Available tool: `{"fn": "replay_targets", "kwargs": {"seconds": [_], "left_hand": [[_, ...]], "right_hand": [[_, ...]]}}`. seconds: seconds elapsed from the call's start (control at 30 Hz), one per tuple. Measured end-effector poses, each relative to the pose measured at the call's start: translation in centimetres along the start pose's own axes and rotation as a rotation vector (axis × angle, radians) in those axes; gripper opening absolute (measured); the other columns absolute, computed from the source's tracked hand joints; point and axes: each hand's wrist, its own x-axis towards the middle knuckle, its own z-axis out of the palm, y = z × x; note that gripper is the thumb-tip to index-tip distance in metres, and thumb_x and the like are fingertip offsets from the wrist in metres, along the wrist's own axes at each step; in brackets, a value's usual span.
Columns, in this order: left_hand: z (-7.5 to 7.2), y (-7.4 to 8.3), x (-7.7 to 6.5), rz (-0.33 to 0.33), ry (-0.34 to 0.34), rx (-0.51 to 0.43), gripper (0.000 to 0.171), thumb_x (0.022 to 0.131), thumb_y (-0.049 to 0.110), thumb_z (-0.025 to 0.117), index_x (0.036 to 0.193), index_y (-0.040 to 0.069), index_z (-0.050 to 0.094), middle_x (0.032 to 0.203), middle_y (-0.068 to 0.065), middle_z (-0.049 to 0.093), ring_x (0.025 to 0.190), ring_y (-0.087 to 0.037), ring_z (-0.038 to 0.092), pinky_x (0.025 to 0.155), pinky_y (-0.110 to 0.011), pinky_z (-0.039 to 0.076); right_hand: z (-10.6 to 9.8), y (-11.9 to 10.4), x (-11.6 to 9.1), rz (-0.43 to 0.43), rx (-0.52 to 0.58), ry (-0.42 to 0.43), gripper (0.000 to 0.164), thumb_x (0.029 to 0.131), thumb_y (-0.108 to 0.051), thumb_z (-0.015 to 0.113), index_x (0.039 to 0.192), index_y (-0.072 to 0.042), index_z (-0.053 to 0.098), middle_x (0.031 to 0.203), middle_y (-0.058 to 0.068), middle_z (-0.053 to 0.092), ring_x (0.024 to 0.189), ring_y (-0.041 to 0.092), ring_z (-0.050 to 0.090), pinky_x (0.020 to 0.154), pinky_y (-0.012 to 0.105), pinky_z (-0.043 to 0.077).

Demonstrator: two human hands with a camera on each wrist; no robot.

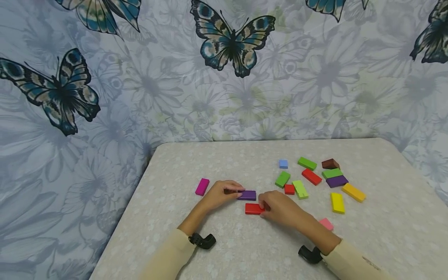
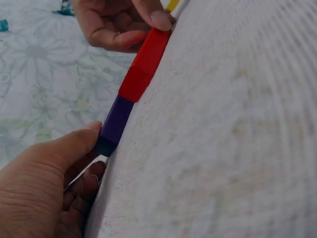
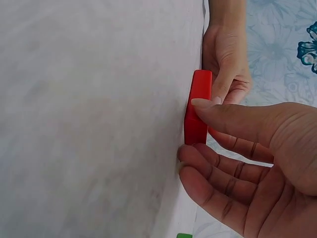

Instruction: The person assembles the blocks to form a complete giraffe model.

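Observation:
On the table (image 1: 168,249), a purple block (image 1: 248,195) lies lengthwise, its left end between the thumb and fingers of my left hand (image 1: 219,195). Just nearer to me is a red block (image 1: 252,209). My right hand (image 1: 282,209) pinches that red block at its right end, thumb on the near side. Seen from the left wrist, the left thumb and fingertips are at the end of the purple block (image 2: 117,121). In the right wrist view the thumb presses the side of the red block (image 3: 200,87), with the fingers curled at its end.
A magenta block (image 1: 202,187) lies left of my left hand. To the right are several scattered blocks, including a light blue one (image 1: 283,164), a brown one (image 1: 330,163) and a yellow one (image 1: 337,203). A pink block (image 1: 326,223) is partly behind my right forearm.

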Motion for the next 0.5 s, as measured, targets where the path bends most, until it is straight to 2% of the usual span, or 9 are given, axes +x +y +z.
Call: {"fn": "replay_targets", "kwargs": {"seconds": [0.17,0.37,0.5], "left_hand": [[0.3,-0.4,-0.1,0.007,0.009,-0.003,0.024,0.094,0.013,0.075,0.117,0.013,0.078,0.117,0.0,0.072,0.111,-0.016,0.065,0.088,-0.026,0.053],[0.3,-0.2,0.0,0.017,0.013,-0.001,0.025,0.092,0.003,0.074,0.117,0.001,0.076,0.116,-0.011,0.072,0.109,-0.024,0.067,0.086,-0.025,0.053],[0.3,-0.2,0.1,0.026,0.015,-0.014,0.025,0.092,0.002,0.073,0.117,-0.001,0.075,0.117,-0.012,0.072,0.108,-0.025,0.067,0.087,-0.025,0.053]], "right_hand": [[0.3,-0.3,0.7,-0.008,0.01,0.001,0.026,0.082,-0.017,0.086,0.08,-0.017,0.061,0.068,-0.01,0.05,0.066,0.01,0.048,0.06,0.025,0.042],[0.3,-0.5,1.4,-0.037,0.017,0.01,0.024,0.082,-0.016,0.086,0.081,-0.015,0.062,0.068,-0.009,0.051,0.067,0.011,0.047,0.061,0.026,0.041],[0.3,-0.6,1.9,-0.02,0.021,0.0,0.024,0.082,-0.015,0.087,0.082,-0.015,0.063,0.068,-0.007,0.052,0.067,0.011,0.048,0.06,0.026,0.042]]}}
